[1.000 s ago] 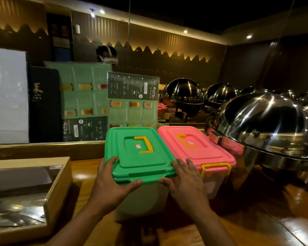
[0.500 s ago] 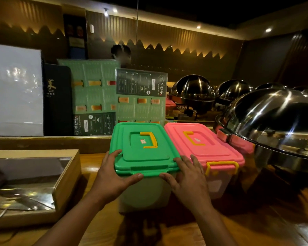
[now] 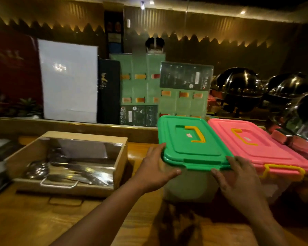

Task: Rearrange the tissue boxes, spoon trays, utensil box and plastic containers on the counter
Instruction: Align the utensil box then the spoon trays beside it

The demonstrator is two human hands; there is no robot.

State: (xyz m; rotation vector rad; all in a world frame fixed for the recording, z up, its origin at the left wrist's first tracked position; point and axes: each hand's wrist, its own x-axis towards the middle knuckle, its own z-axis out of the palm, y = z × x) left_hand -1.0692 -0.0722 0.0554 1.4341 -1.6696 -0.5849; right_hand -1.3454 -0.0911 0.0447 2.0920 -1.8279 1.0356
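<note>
A clear plastic container with a green lid (image 3: pixel 192 141) and yellow handle stands on the wooden counter (image 3: pixel 43 219). My left hand (image 3: pixel 155 168) presses its left front corner and my right hand (image 3: pixel 238 178) its right front corner, so both grip it. Touching its right side is a second container with a pink lid (image 3: pixel 260 148) and yellow latch. To the left sits a wooden utensil box (image 3: pixel 121 157) with a shiny metal liner holding tongs and other utensils.
Menu boards (image 3: pixel 185 89) and a white board (image 3: pixel 68 80) lean behind the raised ledge. Steel chafing-dish domes (image 3: pixel 238 86) crowd the right side, one close behind the pink-lidded container. Dark trays lie at the far left edge.
The view has swung left, bringing the utensil box fully into sight. Both hands stay on the green-lidded container, which stays against the pink one.
</note>
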